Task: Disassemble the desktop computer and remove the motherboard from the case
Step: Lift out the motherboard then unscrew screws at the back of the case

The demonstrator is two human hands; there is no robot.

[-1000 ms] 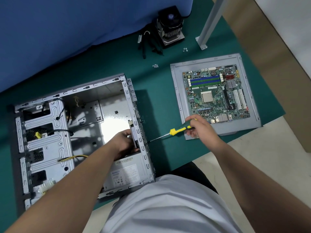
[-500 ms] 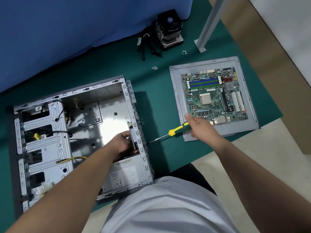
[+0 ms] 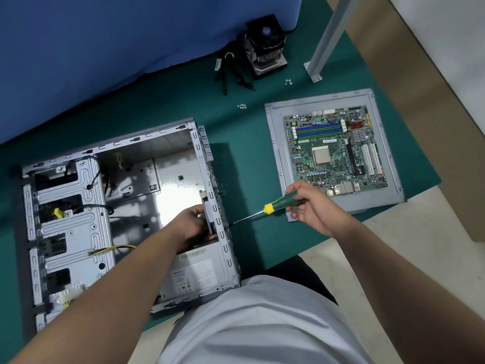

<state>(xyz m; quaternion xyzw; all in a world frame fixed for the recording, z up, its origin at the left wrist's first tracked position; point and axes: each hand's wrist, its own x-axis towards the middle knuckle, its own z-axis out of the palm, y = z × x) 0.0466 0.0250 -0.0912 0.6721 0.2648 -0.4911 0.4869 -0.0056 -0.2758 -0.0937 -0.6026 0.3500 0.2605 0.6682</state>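
Motherboard (image 3: pixel 336 151): already out of the case (image 3: pixel 126 206), lying on the grey panel (image 3: pixel 273 132) at my right.
Left hand (image 3: pixel 194 224): inside the case, fingers curled on a part at the rear wall, above the power supply (image 3: pixel 199 271).
Right hand (image 3: pixel 312 206): pinches the screwdriver (image 3: pixel 273 207).
Change: the tip has moved in and now touches the rear wall from outside.
Meaning: I judge I am loosening a rear screw; the main task looks done.

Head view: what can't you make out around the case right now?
- Screwdriver tip: lost against the case rear wall; no screw visible.
- Part under the left hand: covered by fingers.
- Power supply label: too small.
- Case's lower left corner: hidden by the forearm.
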